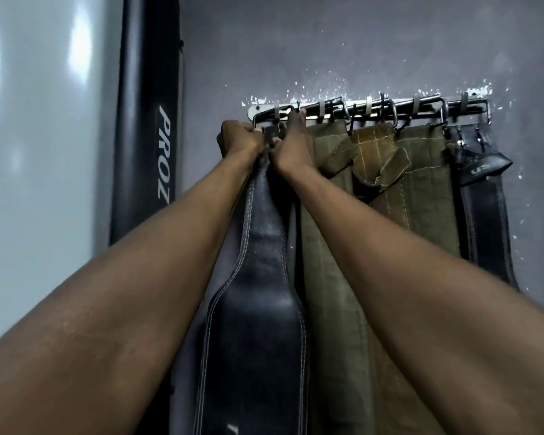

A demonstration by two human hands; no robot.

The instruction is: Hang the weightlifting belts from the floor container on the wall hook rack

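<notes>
A black leather weightlifting belt (258,324) with white stitching hangs down the wall from the left end of the metal hook rack (468,113). Both my hands grip its top end right at the leftmost hook. My left hand (241,138) is fisted on the belt's left side. My right hand (292,146) holds the right side, one finger raised against the rack. The buckle is hidden behind my fingers. To the right hang olive canvas belts (427,196), a brown one (374,142) and a black belt (487,221).
A tall black padded bag (148,120) with white lettering stands against the wall left of the rack. A glossy pale panel (38,136) fills the far left. The grey wall (327,42) is chipped white around the rack. The floor container is out of view.
</notes>
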